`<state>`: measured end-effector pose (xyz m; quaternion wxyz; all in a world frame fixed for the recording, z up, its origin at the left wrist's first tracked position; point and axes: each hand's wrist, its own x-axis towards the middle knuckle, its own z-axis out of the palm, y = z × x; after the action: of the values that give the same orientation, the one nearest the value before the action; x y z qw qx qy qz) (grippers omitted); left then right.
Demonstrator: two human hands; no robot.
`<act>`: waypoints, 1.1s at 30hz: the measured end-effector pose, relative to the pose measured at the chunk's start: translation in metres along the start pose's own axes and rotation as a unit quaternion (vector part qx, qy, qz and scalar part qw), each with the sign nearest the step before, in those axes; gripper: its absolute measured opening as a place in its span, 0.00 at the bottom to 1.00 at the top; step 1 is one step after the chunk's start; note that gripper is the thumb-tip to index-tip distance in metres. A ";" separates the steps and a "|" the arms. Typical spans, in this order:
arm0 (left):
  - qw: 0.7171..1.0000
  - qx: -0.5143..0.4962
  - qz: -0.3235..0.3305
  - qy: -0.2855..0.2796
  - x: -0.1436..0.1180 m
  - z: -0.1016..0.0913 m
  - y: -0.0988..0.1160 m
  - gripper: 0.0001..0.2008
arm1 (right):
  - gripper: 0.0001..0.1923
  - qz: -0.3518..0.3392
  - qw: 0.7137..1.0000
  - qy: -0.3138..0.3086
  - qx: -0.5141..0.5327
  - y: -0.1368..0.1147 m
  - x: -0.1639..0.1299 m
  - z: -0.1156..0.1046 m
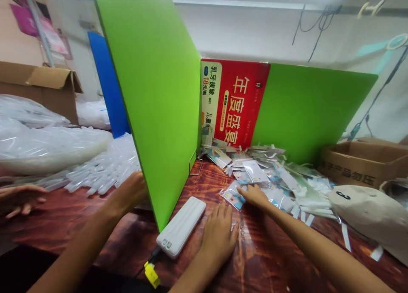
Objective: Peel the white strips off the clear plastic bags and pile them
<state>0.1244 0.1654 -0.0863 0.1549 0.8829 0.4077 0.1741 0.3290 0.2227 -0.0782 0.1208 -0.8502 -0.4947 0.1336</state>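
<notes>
Right hand (pixel 255 195) at a clear packet (pixel 231 195) on the near edge of a jumbled heap of packets (pixel 253 170), left hand (pixel 219 233) palm down just beside it.
The left hand lies open on the counter (pixel 270 254), fingers extended, thumb spread, its underside hidden; the right hand's fingertips meet the packet, but whether they grip it I cannot tell. The packet's blue-and-pink contents are blurred, and glare and overlap obscure much of the heap. A co-worker's arm (pixel 83 238) passes behind the upright green panel (pixel 156 93), which conceals most of that hand. The beige cap (pixel 366 212) is cut off at the right edge.
</notes>
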 end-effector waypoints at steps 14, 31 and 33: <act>0.996 0.008 -0.081 0.027 -0.004 -0.002 0.002 0.32 | 0.15 -0.083 0.976 -0.103 0.172 -0.012 -0.034 -0.011; 0.984 -0.147 -0.040 0.093 0.004 -0.010 0.001 0.28 | 0.20 -0.310 0.920 -0.054 0.234 -0.037 -0.106 -0.078; 0.979 -0.169 -0.008 0.111 0.003 -0.013 0.002 0.26 | 0.18 -0.392 0.900 -0.016 0.189 -0.038 -0.126 -0.088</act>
<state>0.1218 0.1683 -0.0736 0.2570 0.8159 0.3941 0.3360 0.2688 0.1247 0.0303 0.3137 -0.5467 -0.7551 0.1801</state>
